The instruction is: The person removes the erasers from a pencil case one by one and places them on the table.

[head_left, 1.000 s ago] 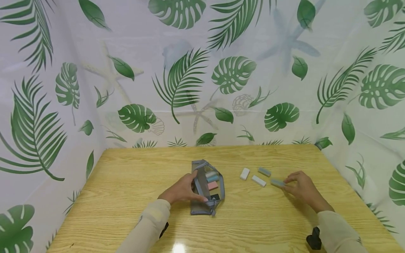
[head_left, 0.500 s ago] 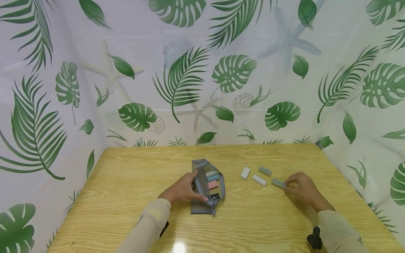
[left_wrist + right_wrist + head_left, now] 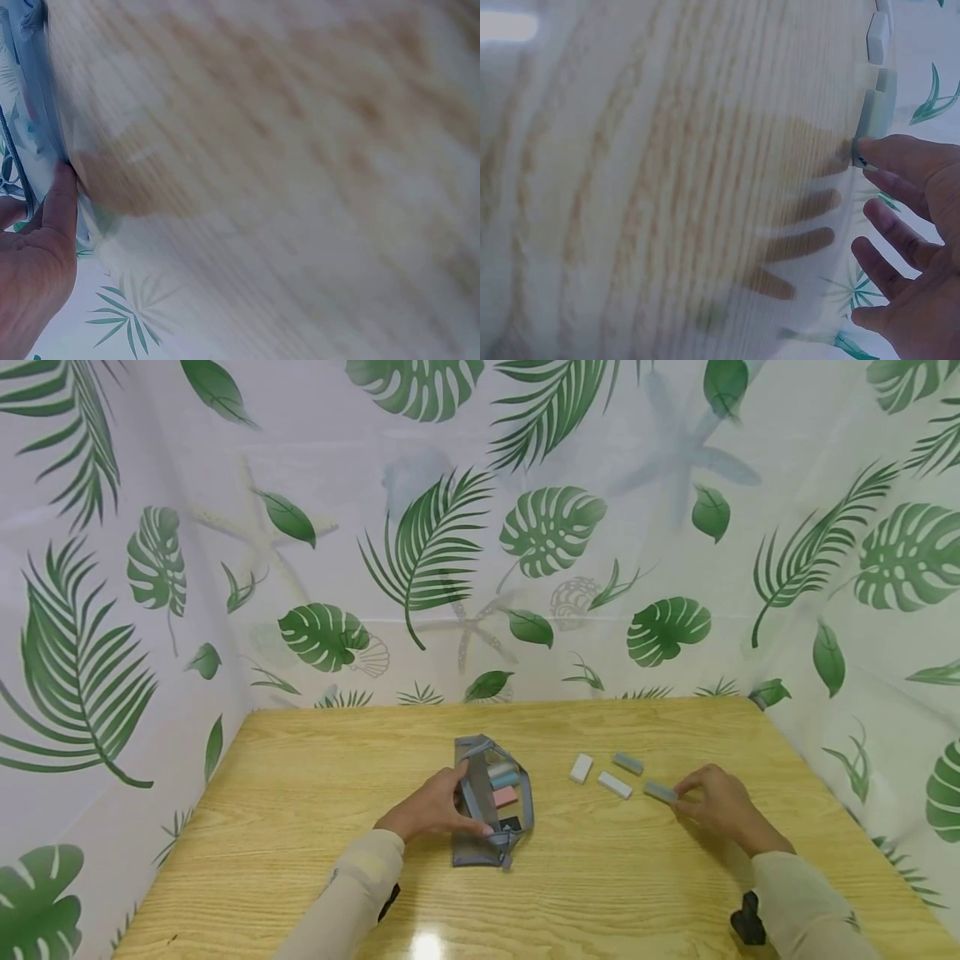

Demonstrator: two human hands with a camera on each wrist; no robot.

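Head view: the left hand [image 3: 435,810] grips the rim of a grey mesh pouch [image 3: 483,793], thumb and fingers pinching it from the near-left side. Inside lie a blue block [image 3: 505,780], a pink block [image 3: 505,797] and a black item [image 3: 510,824] bearing a pale mark too small to read. To the right, the right hand [image 3: 716,810] pinches the end of a grey-blue block [image 3: 658,792] between thumb and forefinger, its other fingers spread in the right wrist view. That block lies on the wooden surface [image 3: 337,760], near a second grey-blue block [image 3: 627,764], an upper white block [image 3: 581,768] and a lower white block [image 3: 615,786]. Any lettering on these four is too small to make out.
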